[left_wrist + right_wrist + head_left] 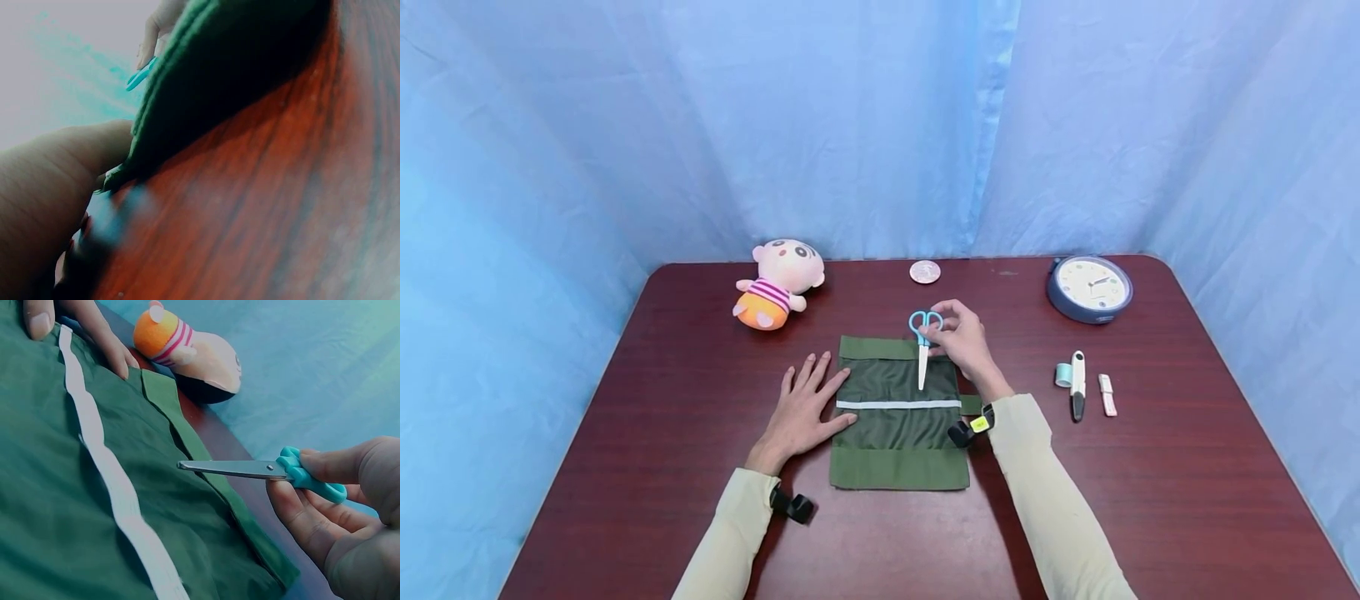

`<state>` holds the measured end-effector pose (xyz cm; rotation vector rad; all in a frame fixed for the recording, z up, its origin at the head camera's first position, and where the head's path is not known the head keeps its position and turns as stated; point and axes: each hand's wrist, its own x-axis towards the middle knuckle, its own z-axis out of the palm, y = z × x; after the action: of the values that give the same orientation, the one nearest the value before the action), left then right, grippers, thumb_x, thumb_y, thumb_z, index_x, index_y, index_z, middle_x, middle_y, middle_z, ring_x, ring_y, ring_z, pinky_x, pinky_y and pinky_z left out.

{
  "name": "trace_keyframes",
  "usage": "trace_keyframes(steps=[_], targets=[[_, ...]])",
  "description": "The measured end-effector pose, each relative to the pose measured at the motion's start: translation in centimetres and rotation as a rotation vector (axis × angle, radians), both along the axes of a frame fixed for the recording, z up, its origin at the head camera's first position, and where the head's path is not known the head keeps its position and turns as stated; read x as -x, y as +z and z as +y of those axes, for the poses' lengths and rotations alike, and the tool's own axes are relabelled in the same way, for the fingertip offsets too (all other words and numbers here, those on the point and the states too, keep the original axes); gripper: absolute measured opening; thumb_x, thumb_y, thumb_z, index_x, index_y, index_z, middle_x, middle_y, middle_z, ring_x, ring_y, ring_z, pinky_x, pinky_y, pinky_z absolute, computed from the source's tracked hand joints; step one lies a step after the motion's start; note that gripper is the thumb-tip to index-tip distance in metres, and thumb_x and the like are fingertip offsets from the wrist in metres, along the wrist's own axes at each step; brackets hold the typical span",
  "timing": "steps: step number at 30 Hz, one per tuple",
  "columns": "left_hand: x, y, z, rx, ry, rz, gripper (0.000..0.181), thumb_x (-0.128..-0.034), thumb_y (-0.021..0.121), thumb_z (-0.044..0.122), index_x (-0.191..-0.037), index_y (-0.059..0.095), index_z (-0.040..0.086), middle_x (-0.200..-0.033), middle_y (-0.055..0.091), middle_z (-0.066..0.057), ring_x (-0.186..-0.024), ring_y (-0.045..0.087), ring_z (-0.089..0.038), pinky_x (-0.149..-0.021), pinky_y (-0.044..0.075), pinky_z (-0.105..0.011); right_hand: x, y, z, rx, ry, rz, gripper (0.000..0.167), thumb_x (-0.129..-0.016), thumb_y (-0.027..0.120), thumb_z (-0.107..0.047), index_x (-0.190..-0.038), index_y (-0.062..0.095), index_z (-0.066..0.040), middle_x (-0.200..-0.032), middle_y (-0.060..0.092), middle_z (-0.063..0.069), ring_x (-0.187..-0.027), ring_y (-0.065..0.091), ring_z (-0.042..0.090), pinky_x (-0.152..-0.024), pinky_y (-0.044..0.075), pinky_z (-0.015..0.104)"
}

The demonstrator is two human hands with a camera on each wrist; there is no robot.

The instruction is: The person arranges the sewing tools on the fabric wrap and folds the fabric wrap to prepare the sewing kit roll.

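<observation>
A green fabric pouch (898,468) lies unfolded on the table, with a white elastic band (898,405) across its middle. My right hand (961,340) pinches small scissors (922,367) by their light blue handles, thumb against fingers. In the right wrist view the closed blades of the scissors (231,467) point toward the band, over the pouch's far part. With fingers spread, my left hand (801,410) rests at the pouch's left edge, its thumb and fingertips on the cloth. The left wrist view shows the pouch edge (147,112) slightly raised beside the thumb.
A plush doll (778,283) lies at the back left, near a round pinkish disc (925,272). On the right are a blue clock (1090,288), a small teal roll (1063,375), a white-and-black tool (1078,385) and a pink-and-white piece (1107,395). Curtains surround the table.
</observation>
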<state>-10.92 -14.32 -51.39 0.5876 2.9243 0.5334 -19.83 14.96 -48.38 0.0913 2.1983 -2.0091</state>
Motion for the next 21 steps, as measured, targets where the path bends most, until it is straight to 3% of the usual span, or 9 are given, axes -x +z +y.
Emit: trace_keyframes(steps=[10, 21], targets=[[0.0, -0.2, -0.1, -0.022, -0.007, 0.021, 0.077, -0.091, 0.061, 0.058, -0.156, 0.038, 0.023, -0.169, 0.019, -0.015, -0.158, 0.012, -0.038, -0.122, 0.011, -0.066, 0.4, 0.0, -2.0, 0.016, 0.029, -0.004, 0.038, -0.091, 0.071, -0.004, -0.124, 0.053, -0.003, -0.072, 0.059, -0.003, -0.067, 0.063, 0.01, -0.064, 0.062, 0.034], [0.1, 0.0, -0.1, 0.005, -0.003, -0.01, 0.078, -0.0921, 0.059, 0.059, -0.157, 0.036, 0.024, -0.169, 0.016, -0.014, -0.158, 0.01, -0.037, -0.123, 0.009, -0.066, 0.4, 0.0, -4.2, 0.04, 0.043, -0.03, 0.034, -0.09, 0.071, -0.003, -0.118, 0.054, -0.005, -0.07, 0.058, -0.003, -0.066, 0.064, 0.011, -0.064, 0.063, 0.036]])
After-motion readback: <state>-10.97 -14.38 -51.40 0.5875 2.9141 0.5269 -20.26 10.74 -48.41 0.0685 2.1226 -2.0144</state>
